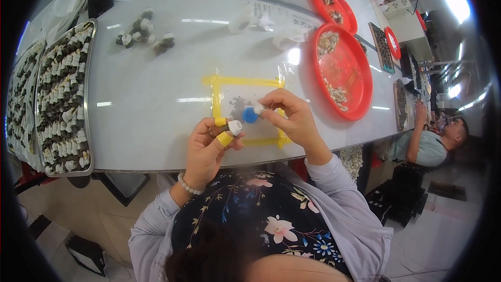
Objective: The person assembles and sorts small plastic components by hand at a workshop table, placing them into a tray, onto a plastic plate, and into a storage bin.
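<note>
Above the pale counter (156,81), the left hand (204,143) grips a white-topped piece (235,126) in 2 yellow-taped fingers (225,139), lower left of the white lump (259,108) pinched by the right hand (298,124).

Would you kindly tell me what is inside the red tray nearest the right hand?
The red tray holds two clusters of small pale pieces along its left side; the surface beneath them is hidden.

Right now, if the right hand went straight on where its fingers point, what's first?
Likely the blue cap, just left of the small white piece held by the right hand; the hand's height above the cap is unclear.
</note>
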`<state>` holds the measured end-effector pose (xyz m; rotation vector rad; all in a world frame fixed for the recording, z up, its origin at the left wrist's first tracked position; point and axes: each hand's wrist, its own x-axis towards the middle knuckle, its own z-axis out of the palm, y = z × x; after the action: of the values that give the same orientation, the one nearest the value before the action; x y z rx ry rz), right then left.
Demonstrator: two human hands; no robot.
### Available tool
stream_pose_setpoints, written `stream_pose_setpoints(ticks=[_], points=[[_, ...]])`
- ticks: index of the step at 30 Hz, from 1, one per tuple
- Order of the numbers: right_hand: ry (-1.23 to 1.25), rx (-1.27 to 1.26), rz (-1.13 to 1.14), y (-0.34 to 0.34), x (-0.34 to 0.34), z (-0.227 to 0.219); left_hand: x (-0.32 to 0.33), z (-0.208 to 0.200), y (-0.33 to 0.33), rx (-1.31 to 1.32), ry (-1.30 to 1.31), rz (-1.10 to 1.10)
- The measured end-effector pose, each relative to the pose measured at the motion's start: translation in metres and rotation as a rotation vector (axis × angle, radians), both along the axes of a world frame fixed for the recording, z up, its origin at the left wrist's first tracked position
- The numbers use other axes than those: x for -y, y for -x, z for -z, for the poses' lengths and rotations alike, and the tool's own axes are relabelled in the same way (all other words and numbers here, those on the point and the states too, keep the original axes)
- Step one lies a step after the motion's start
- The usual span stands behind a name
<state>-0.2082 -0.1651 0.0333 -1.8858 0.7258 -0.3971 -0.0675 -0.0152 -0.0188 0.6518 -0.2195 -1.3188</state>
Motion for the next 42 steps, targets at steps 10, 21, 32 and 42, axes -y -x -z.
stream_pose_setpoints(ticks=[10,21,32,42], points=[[-0.264,0.107,-0.030,-0.002,-0.007,-0.011,0.001,0.003,0.000,0.024,0.025,0.010],[-0.007,0.022,-0.169,-0.013,-0.018,-0.023,-0.001,0.005,0.001,-0.033,0.053,0.019],[0.092,0.024,-0.214,-0.017,-0.019,-0.018,-0.003,0.005,0.003,0.081,-0.010,-0.053],[-0.024,0.079,-0.207,0.001,-0.015,-0.014,0.001,0.003,0.010,0.218,-0.060,-0.074]])
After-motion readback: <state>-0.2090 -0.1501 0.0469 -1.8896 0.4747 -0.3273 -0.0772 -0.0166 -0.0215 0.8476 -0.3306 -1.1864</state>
